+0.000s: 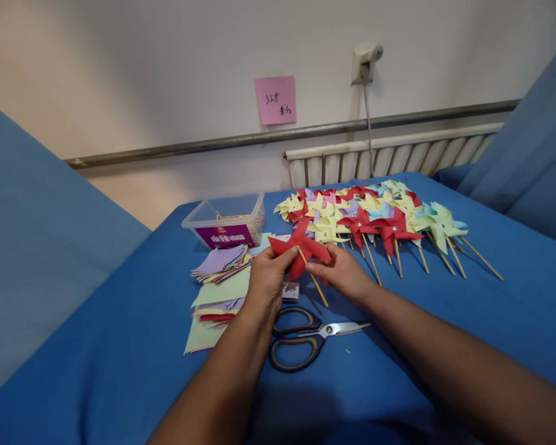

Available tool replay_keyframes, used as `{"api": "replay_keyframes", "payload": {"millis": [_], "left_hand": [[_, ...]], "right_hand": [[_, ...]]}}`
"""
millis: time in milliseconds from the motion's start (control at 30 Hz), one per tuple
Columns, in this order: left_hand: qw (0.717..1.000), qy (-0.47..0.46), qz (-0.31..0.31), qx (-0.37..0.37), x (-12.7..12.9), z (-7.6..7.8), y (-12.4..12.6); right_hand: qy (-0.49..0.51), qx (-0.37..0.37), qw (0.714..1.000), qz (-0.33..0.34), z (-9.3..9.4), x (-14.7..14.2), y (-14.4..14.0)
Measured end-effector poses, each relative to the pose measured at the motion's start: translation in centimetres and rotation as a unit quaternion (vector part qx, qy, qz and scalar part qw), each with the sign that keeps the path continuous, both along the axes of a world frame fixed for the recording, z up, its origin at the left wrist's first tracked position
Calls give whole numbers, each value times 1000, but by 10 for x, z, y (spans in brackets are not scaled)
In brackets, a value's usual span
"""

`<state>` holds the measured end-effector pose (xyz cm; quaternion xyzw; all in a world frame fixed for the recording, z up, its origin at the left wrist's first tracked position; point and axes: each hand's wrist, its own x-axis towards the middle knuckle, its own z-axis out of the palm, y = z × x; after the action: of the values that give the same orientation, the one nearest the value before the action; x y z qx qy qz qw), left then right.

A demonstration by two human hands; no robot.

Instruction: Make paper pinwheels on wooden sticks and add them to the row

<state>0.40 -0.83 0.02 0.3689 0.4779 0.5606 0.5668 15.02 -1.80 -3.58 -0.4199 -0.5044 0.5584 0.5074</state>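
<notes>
A red paper pinwheel [301, 238] on a thin wooden stick [319, 289] is held up above the table, its back toward me. My left hand [269, 272] pinches it near the centre, thumb against the top of the stick. At its right side, the fingers of my right hand [343, 272] grip the red paper near a blade and the stick. Below the hands lie scissors [322, 334] with dark handles, blades pointing right. Partly hidden behind my left hand are stacks of coloured paper [220, 262] and a small box [291, 292].
Many finished pinwheels [359, 222] lie in rows at the back right, sticks toward me. A clear plastic bin [225, 219] with sticks stands at the back left. Blue cloth [134, 346] covers the table. Behind are a wall pipe [204, 146], a radiator [389, 153] and a plugged-in cord [368, 123].
</notes>
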Motion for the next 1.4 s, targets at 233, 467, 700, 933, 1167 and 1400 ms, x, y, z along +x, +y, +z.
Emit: {"api": "replay_keyframes", "payload": {"millis": [233,467,700,933,1167,1400], "left_hand": [[1000,6,-15,2,-3,-1,-1],[999,6,-33,-6,-2,5,-3],[999,2,-47,-2,-1,8,-4],[999,20,-37,2,0,8,-4],[998,26,-56,-2,-1,10,-5],[998,51,-35,15,0,8,-5]], "right_hand": [[3,-18,999,43,6,0,-1],[8,-32,999,39,13,9,1],[8,-27,999,43,16,11,0],[13,-21,998,50,13,8,1],[-2,-38,998,41,17,10,1],[-9,-33,998,48,18,9,-1]]}}
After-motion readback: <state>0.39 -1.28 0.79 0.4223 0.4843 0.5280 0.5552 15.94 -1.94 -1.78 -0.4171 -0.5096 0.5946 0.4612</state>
